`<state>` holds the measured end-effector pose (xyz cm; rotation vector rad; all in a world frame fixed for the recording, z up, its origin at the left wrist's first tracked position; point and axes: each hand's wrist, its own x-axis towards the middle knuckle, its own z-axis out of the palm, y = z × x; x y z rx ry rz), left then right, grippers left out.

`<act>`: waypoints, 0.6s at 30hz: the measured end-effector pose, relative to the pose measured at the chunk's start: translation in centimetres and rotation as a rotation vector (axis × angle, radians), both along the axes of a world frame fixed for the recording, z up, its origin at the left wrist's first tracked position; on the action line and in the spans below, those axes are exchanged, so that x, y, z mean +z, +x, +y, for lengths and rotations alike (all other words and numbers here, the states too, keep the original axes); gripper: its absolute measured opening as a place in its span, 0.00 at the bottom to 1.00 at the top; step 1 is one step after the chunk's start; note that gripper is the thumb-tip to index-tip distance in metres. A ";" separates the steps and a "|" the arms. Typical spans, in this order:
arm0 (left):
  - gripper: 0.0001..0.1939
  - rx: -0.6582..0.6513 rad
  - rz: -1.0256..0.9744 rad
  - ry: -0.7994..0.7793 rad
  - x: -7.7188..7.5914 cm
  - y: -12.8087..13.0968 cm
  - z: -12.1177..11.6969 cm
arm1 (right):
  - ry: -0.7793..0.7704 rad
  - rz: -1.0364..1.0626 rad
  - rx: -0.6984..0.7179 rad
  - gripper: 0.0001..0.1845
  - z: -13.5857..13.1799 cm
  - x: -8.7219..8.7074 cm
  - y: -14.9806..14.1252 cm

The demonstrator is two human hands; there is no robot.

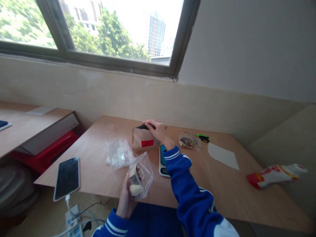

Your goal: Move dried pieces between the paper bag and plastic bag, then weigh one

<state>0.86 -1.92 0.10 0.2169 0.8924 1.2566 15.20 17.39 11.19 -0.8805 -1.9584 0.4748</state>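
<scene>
My left hand [125, 194] is closed around a clear zip bag [146, 176] near the table's front edge. Pale and dark chunks [135, 184] lie in the bottom of that bag, and its mouth gapes to the upper right. Farther back stands a brown paper bag [138, 136] with a red label and a dark opening. My right hand [159, 131] is at its top, thumb and fingers closed on the rim; the fingertips are partly hidden. Beneath my right wrist sits a kitchen scale [163, 171], half covered by the sleeve.
Empty clear bags [119, 153] are heaped left of the paper bag. Rightward lie a filled zip bag [189, 142], a green-and-black cutter [203, 137], white paper [223, 155] and a red-and-white bottle [275, 176]. A plugged-in phone [67, 177] overhangs the left front edge.
</scene>
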 end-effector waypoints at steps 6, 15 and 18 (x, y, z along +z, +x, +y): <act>0.27 0.015 -0.005 0.004 0.0 0.4 0.0 | -0.063 0.144 -0.004 0.18 -1.4 1.3 0.6; 0.31 0.031 0.107 0.021 -0.1 0.2 0.3 | -0.564 -0.023 0.455 0.11 -11.8 0.7 2.9; 0.32 0.041 0.161 0.117 -0.4 0.8 0.5 | -0.507 -0.109 0.317 0.11 -13.8 -1.5 2.0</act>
